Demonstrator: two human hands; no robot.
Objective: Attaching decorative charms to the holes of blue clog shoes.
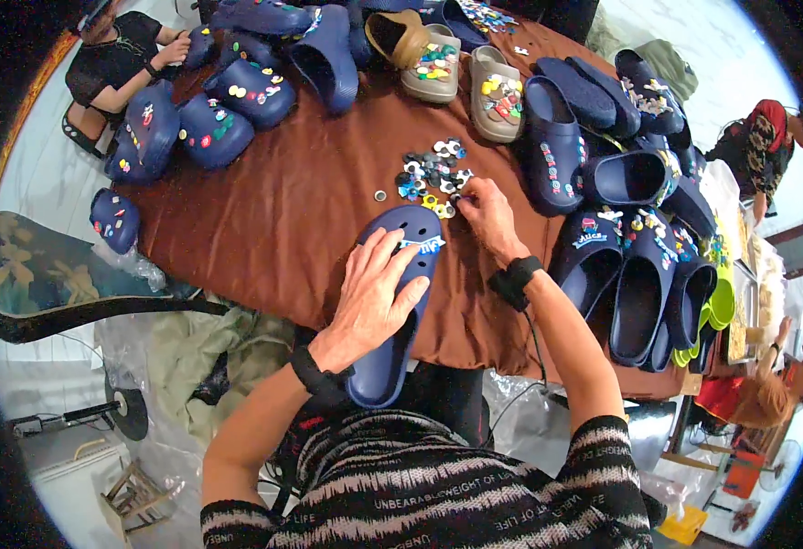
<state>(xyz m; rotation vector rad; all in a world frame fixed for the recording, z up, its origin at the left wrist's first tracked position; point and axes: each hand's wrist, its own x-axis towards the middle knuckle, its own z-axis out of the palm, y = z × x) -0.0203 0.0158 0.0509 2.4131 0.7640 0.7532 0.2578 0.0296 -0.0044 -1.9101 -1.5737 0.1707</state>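
A navy clog [382, 373] lies at the table's near edge, toe pointing away from me. Bent over its upper, my left hand [365, 288] holds it, thumb toward the opening. A blue and white shoe charm [422, 246] shows on the toe beside my fingertips. My right hand [490, 218] is at the right edge of a small pile of shoe charms [431, 171], coloured black, white, blue and yellow. Its thumb and forefinger are pinched on a small dark charm [457, 199]. A small round ring-like piece [380, 196] lies left of the pile.
Brown cloth [264, 229] covers the table. Decorated navy clogs [216, 133] stand at the far left, others [644, 288] crowd the right. Beige clogs [497, 96] with charms stand behind the pile. One person [113, 64] works at far left; others [767, 393] are at right.
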